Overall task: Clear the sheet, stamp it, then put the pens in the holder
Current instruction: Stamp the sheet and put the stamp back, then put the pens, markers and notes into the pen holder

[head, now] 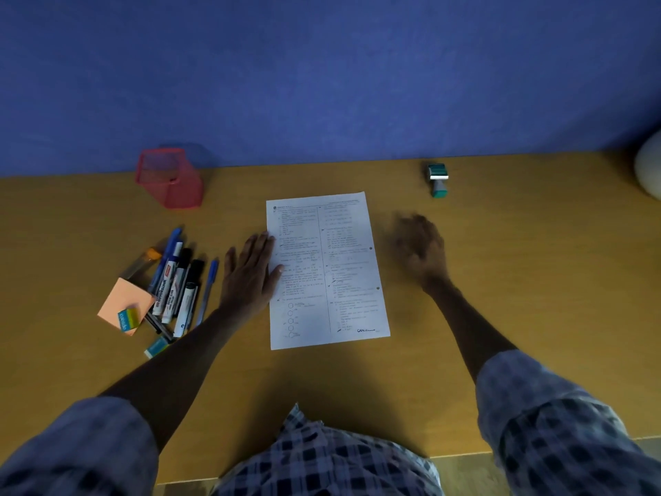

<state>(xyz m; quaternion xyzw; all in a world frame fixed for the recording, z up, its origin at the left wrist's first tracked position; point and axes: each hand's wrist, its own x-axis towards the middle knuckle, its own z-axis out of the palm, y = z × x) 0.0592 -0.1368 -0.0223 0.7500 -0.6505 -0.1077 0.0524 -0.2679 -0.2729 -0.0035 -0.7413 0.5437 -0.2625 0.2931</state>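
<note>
A printed sheet point(327, 270) lies flat in the middle of the wooden desk point(500, 281) with nothing on top of it. My left hand point(250, 272) rests flat with spread fingers on the sheet's left edge. My right hand point(420, 247) is blurred, hovering over the desk just right of the sheet, holding nothing. A green stamp point(437, 180) stands at the back right, beyond my right hand. A red mesh holder point(170, 179) stands at the back left, against the wall. Several pens and markers point(179, 281) lie in a pile left of my left hand.
An orange sticky-note pad point(123, 304) with a small eraser point(128, 318) on it lies left of the pens. Another eraser point(156, 347) sits near my left forearm. A blue wall point(322, 77) backs the desk. A pale round object point(649, 168) shows at the far right edge.
</note>
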